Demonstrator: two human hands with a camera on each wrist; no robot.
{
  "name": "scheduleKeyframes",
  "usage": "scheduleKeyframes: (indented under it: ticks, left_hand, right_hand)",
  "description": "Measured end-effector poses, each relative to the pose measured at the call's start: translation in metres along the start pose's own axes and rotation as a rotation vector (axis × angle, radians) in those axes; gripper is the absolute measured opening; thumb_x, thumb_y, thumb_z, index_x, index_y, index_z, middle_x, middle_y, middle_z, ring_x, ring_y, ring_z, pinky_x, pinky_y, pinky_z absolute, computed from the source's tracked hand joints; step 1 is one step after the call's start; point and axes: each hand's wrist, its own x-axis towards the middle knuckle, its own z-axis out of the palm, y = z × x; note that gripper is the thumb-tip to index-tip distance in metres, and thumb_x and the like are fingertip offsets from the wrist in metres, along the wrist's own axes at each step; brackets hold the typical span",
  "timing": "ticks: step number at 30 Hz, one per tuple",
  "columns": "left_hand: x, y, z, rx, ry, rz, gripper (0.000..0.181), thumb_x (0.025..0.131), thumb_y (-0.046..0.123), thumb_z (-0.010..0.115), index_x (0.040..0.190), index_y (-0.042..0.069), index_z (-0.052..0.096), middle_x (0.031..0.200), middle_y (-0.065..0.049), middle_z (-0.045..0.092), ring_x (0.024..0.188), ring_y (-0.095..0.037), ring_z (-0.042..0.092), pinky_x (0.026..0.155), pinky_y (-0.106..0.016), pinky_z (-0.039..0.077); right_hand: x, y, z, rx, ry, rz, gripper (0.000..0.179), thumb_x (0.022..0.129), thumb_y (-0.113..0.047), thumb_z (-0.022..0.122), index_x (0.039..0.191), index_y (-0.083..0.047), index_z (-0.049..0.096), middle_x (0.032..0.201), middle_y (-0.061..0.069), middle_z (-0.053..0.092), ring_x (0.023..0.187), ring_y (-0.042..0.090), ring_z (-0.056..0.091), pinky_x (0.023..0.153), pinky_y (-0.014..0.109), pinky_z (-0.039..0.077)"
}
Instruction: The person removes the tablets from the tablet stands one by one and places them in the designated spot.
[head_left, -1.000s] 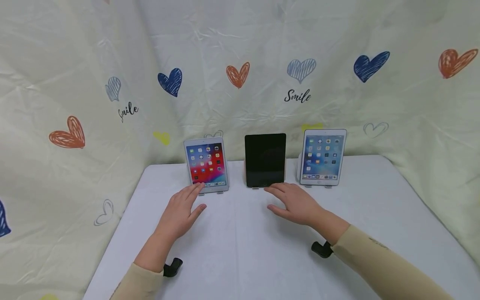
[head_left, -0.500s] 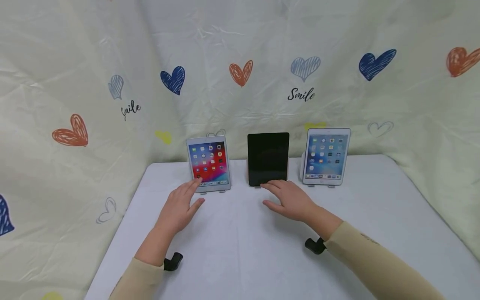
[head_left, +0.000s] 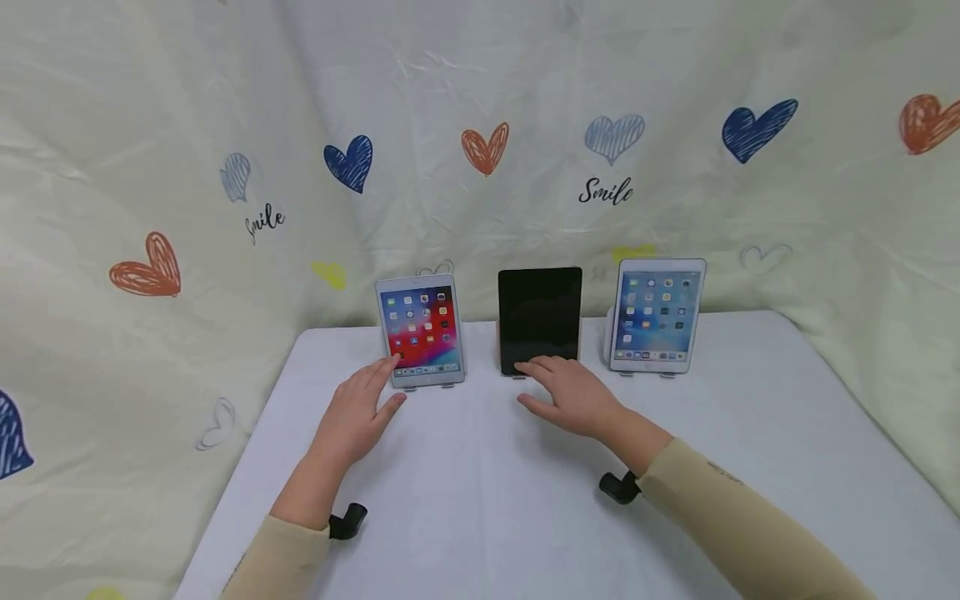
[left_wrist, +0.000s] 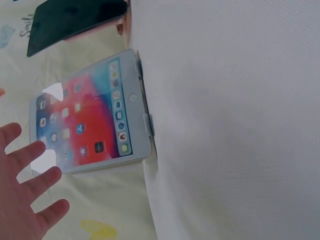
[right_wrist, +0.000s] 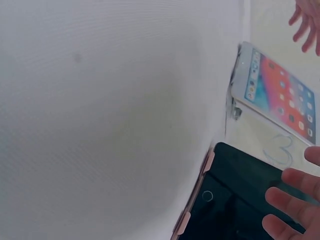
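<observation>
Clock directions are taken from the head view, with 12 toward the fabric backdrop. On the white-covered worktop, three tablets were found leaning back in a row. The red-screen white tablet is placed at 1 o'clock from the left hand; the dark-screen black tablet is placed at 11 o'clock from the right hand. The blue-screen white tablet is sited at 3 o'clock from the black one.

The left fingers are extended and spread, with nothing held. The right fingers are likewise held apart, with nothing gripped. The fingertips are seen overlapping both screens in the head view, but whether contact is made cannot be told.

The lower edge of the black tablet is supported by the rose-coloured clips of its stand.

The tablets are judged to be light for their size, stiff and thin, with smooth, slippery faces and glass that could be cracked by a drop. Hold is best taken at both long side edges, clear of the screen, home button and support clips.
</observation>
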Motion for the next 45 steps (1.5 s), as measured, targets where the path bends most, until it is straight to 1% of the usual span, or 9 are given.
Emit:
scheduleKeyframes:
  ticks: [3, 9, 14, 22, 29, 34, 37, 40, 45]
  left_hand:
    - [0.002, -0.001, 0.001, 0.004, 0.009, 0.005, 0.072, 0.098, 0.056, 0.049, 0.158, 0.025, 0.026, 0.155, -0.011, 0.039, 0.143, -0.032, 0.033, 0.110, -0.061, 0.031]
    - [0.006, -0.005, -0.001, -0.005, 0.027, 0.016, 0.069, 0.100, 0.053, 0.048, 0.157, 0.021, 0.028, 0.154, -0.011, 0.040, 0.142, -0.033, 0.034, 0.110, -0.061, 0.031]
    - [0.007, -0.008, -0.001, -0.005, 0.023, 0.012, 0.069, 0.100, 0.055, 0.045, 0.157, 0.020, 0.029, 0.154, -0.011, 0.040, 0.142, -0.033, 0.034, 0.110, -0.061, 0.030]
    - [0.009, -0.010, -0.005, -0.002, 0.014, -0.021, 0.069, 0.100, 0.051, 0.049, 0.158, 0.020, 0.028, 0.155, -0.011, 0.038, 0.142, -0.033, 0.033, 0.110, -0.060, 0.030]
    - [0.010, -0.014, -0.003, -0.010, -0.003, -0.067, 0.070, 0.100, 0.051, 0.049, 0.158, 0.020, 0.026, 0.156, -0.011, 0.037, 0.143, -0.033, 0.032, 0.110, -0.060, 0.030]
    - [0.012, -0.019, -0.002, -0.011, 0.007, -0.086, 0.069, 0.100, 0.049, 0.050, 0.158, 0.021, 0.026, 0.156, -0.012, 0.037, 0.143, -0.034, 0.032, 0.110, -0.060, 0.030]
    - [0.014, -0.021, -0.003, -0.020, 0.011, -0.097, 0.068, 0.100, 0.047, 0.051, 0.158, 0.022, 0.026, 0.156, -0.013, 0.036, 0.143, -0.034, 0.032, 0.111, -0.061, 0.029]
    - [0.017, -0.023, -0.004, -0.022, 0.005, -0.099, 0.068, 0.101, 0.048, 0.049, 0.159, 0.022, 0.025, 0.157, -0.013, 0.036, 0.143, -0.035, 0.031, 0.111, -0.061, 0.028]
    - [0.022, -0.025, -0.006, -0.012, -0.013, -0.110, 0.071, 0.100, 0.058, 0.041, 0.159, 0.023, 0.022, 0.157, -0.013, 0.035, 0.144, -0.035, 0.030, 0.111, -0.061, 0.027]
  right_hand:
    - [0.003, 0.000, 0.000, 0.004, -0.002, 0.014, 0.058, 0.096, -0.051, 0.058, 0.144, -0.019, 0.053, 0.140, 0.007, 0.056, 0.127, 0.028, 0.052, 0.106, 0.051, 0.040]
    - [0.010, -0.003, -0.001, -0.005, -0.013, 0.033, 0.062, 0.096, -0.058, 0.052, 0.146, -0.021, 0.051, 0.142, 0.007, 0.054, 0.129, 0.027, 0.050, 0.107, 0.051, 0.039]
    - [0.013, -0.007, 0.002, 0.008, -0.019, 0.054, 0.062, 0.096, -0.056, 0.054, 0.146, -0.021, 0.050, 0.142, 0.007, 0.054, 0.129, 0.028, 0.050, 0.108, 0.052, 0.038]
    - [0.019, -0.013, 0.005, 0.033, -0.037, 0.102, 0.065, 0.094, -0.059, 0.054, 0.148, -0.023, 0.047, 0.144, 0.007, 0.052, 0.132, 0.029, 0.048, 0.109, 0.054, 0.036]
    - [0.027, -0.017, 0.005, 0.052, -0.048, 0.109, 0.066, 0.094, -0.059, 0.055, 0.149, -0.022, 0.047, 0.144, 0.008, 0.052, 0.131, 0.030, 0.048, 0.108, 0.054, 0.038]
    - [0.033, -0.020, 0.006, 0.058, -0.053, 0.125, 0.066, 0.094, -0.058, 0.056, 0.148, -0.020, 0.048, 0.145, 0.008, 0.051, 0.132, 0.030, 0.048, 0.108, 0.053, 0.038]
    - [0.036, -0.021, 0.006, 0.061, -0.059, 0.130, 0.066, 0.094, -0.059, 0.055, 0.148, -0.022, 0.047, 0.146, 0.008, 0.050, 0.134, 0.030, 0.047, 0.109, 0.053, 0.037]
    - [0.040, -0.022, 0.006, 0.066, -0.060, 0.125, 0.066, 0.094, -0.059, 0.054, 0.149, -0.023, 0.046, 0.146, 0.008, 0.050, 0.135, 0.030, 0.045, 0.108, 0.053, 0.038]
    - [0.045, -0.023, 0.006, 0.069, -0.064, 0.128, 0.066, 0.094, -0.059, 0.055, 0.149, -0.023, 0.046, 0.146, 0.009, 0.050, 0.135, 0.029, 0.045, 0.107, 0.052, 0.040]
